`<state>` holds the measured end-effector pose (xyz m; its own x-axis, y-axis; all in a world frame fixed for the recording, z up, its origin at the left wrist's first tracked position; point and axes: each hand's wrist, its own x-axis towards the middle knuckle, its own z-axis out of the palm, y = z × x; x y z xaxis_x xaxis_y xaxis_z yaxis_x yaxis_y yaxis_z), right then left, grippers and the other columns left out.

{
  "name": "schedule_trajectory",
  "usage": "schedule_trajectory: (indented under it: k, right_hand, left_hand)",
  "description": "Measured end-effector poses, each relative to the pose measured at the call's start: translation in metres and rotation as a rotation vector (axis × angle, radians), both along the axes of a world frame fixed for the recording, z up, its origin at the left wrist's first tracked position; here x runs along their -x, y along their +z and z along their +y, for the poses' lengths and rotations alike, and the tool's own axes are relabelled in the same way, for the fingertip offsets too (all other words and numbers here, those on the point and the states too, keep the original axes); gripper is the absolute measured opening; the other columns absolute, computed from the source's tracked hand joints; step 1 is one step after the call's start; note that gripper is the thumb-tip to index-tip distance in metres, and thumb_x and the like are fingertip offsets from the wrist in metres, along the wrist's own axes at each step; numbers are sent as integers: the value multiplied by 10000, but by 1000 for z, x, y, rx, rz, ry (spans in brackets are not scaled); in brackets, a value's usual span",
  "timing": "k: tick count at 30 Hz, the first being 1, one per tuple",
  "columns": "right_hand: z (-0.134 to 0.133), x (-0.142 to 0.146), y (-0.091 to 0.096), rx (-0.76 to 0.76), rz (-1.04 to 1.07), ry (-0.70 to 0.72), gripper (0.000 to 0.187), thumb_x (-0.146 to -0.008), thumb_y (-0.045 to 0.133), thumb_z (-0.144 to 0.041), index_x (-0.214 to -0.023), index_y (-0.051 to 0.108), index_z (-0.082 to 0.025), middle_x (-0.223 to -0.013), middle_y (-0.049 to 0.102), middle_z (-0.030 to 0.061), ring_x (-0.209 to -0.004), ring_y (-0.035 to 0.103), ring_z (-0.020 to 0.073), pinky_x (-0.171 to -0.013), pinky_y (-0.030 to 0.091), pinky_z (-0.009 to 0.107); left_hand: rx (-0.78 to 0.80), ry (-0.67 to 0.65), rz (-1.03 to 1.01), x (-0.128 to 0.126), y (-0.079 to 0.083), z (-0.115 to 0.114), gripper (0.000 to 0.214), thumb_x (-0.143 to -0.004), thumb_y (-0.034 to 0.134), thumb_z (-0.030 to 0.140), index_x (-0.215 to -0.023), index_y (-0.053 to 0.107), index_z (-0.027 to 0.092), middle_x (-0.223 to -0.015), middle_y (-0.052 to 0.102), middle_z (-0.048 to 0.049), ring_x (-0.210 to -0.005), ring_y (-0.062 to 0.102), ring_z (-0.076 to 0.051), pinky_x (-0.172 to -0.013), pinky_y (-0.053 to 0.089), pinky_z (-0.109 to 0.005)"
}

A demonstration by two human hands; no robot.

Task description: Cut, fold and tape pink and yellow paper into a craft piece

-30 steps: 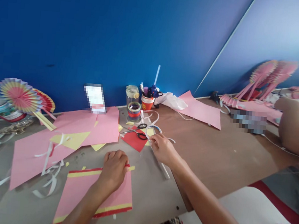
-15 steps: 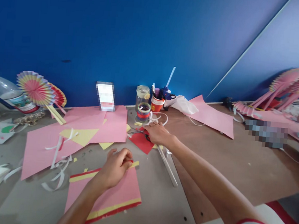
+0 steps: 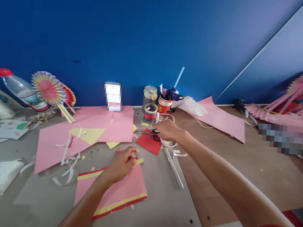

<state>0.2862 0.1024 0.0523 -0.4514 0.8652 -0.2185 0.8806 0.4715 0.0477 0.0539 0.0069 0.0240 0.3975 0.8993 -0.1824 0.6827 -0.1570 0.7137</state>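
Note:
My left hand (image 3: 121,164) rests on the far corner of a pink sheet (image 3: 123,192) edged with yellow and red strips, its fingers pinched on a thin red strip (image 3: 135,158). My right hand (image 3: 168,129) reaches forward over the black-handled scissors (image 3: 149,134), which lie on a red paper piece (image 3: 151,144). Its fingers curl down onto the scissors' handles; whether they grip them is unclear. Loose white paper strips (image 3: 176,148) lie under and beside that hand.
Large pink sheets (image 3: 59,140) with a yellow triangle (image 3: 87,134) and white strips lie at left. A jar (image 3: 149,98), tape rolls (image 3: 150,112) and a cup of pens (image 3: 164,104) stand by the blue wall. Paper fans (image 3: 48,88) and a bottle (image 3: 23,90) sit far left; a white rod (image 3: 174,168) lies ahead.
My right hand left the white strip loop and moved forward onto the scissors. My left hand went from flat on the sheet to pinching the red strip. The view swung left.

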Motion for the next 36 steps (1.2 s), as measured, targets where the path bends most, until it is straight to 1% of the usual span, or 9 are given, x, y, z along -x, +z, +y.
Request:
schedule_trajectory:
  k: [10, 15, 19, 21, 23, 26, 28, 32, 36]
  right_hand:
    - [4, 7, -9, 13, -13, 93, 285, -759, 583, -132, -1029, 669, -164, -999, 687, 135, -957, 619, 277, -780, 432, 332]
    - [1, 1, 13, -57, 27, 149, 316, -748, 551, -68, -1031, 668, -147, -1065, 658, 151, -1064, 554, 313, -883, 381, 389]
    - [-5, -12, 34, -112, 111, 148, 328, -742, 514, -36, -1012, 667, -143, -1056, 653, 140, -1050, 541, 294, -903, 358, 397]
    - [-6, -22, 36, -82, 327, 98, 301, -721, 536, -49, -968, 678, -148, -1008, 664, 115, -1006, 550, 269, -896, 363, 378]
    - [-7, -30, 30, -11, 646, -1, 282, -694, 571, -81, -941, 682, -158, -953, 672, 76, -928, 566, 229, -847, 393, 337]
    - [-12, -35, 10, 153, 1202, -223, 291, -688, 604, -161, -973, 663, -162, -878, 668, 35, -772, 573, 164, -704, 428, 278]
    - [-19, -33, -4, 222, 1438, -300, 306, -724, 603, -248, -1018, 636, -169, -844, 658, 27, -709, 568, 142, -641, 430, 264]
    - [-29, -30, -15, 226, 1656, -308, 320, -757, 597, -356, -1041, 606, -208, -827, 634, 23, -739, 586, 153, -675, 457, 295]
    - [-27, -34, -1, 321, 1932, -345, 237, -720, 662, -320, -941, 614, -249, -784, 618, -9, -763, 593, 164, -742, 481, 335]
  left_hand:
    - [2, -4, 26, -4, -7, -2, 268, -782, 385, 181, -989, 540, 250, -718, 658, 49, -776, 631, -181, -1067, 288, -470]
    - [17, -11, 8, -3, -8, -2, 229, -803, 395, 193, -978, 529, 255, -715, 654, 55, -774, 626, -168, -1120, 182, -482]
    - [18, -14, -4, -3, -9, -2, 207, -808, 399, 214, -973, 521, 247, -744, 673, 38, -790, 620, -176, -1109, 193, -485]
    - [20, -12, -11, -3, -9, -1, 210, -801, 397, 217, -964, 527, 242, -751, 681, 32, -784, 619, -178, -1101, 210, -484]
    - [22, -7, -17, -3, -10, -1, 220, -793, 398, 214, -960, 539, 243, -746, 685, 31, -777, 618, -180, -1099, 213, -485]
    - [19, 0, -28, -3, -12, 0, 228, -797, 400, 213, -965, 550, 247, -721, 678, 38, -756, 618, -179, -1109, 186, -492]
    - [12, 4, -36, -2, -13, 0, 219, -802, 411, 224, -965, 555, 243, -715, 674, 34, -748, 619, -183, -1107, 186, -497]
    - [1, 16, -50, -2, -16, 1, 201, -796, 446, 236, -955, 568, 240, -744, 692, 13, -781, 627, -202, -1082, 232, -486]
    - [4, 38, -58, -2, -15, 0, 217, -790, 437, 223, -955, 577, 245, -755, 699, 14, -803, 629, -211, -1034, 298, -469]
